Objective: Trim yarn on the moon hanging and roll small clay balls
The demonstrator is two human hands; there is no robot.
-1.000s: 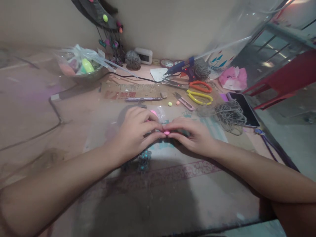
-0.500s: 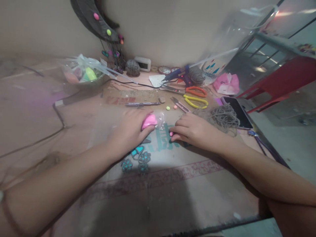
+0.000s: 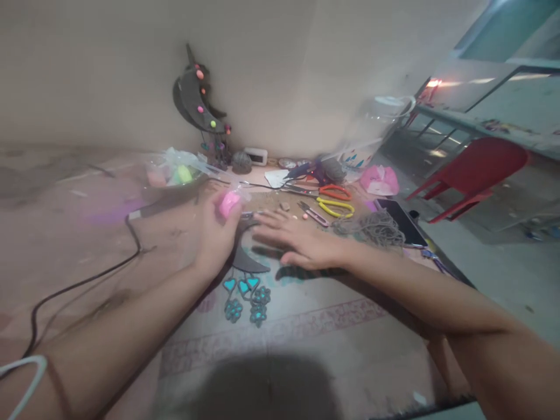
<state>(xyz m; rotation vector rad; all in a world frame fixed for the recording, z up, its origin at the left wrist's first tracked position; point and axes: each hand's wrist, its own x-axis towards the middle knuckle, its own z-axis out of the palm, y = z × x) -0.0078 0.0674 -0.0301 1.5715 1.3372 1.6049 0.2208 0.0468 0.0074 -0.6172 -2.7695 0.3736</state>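
In my left hand (image 3: 216, 233) is a bright pink lump in clear plastic (image 3: 230, 203), gripped between thumb and fingers. My right hand (image 3: 301, 238) has its fingers spread over the table, to the right of a dark grey crescent (image 3: 248, 259); nothing shows between them. The crescent lies partly hidden behind my left hand. Below it hang turquoise hearts (image 3: 252, 282) and grey flowers with turquoise bits (image 3: 258, 314). Past my hands lie a small orange-pink ball (image 3: 305, 216), a brownish lump (image 3: 284, 206) and a pink-handled snipper (image 3: 315, 215).
Yellow-handled pliers (image 3: 336, 208), orange-handled scissors (image 3: 336, 192), grey yarn (image 3: 378, 227) and a phone (image 3: 401, 223) lie right. Behind are a glue gun (image 3: 298, 171), a bottle (image 3: 363, 134) and a bag of coloured clay (image 3: 175, 170). A cable (image 3: 87, 279) crosses the left. A decorated crescent hangs behind.
My left hand has moved left and up with the pink lump. My right hand has moved left, its fingers now spread, and the small pink ball no longer shows there. More of the crescent is visible.
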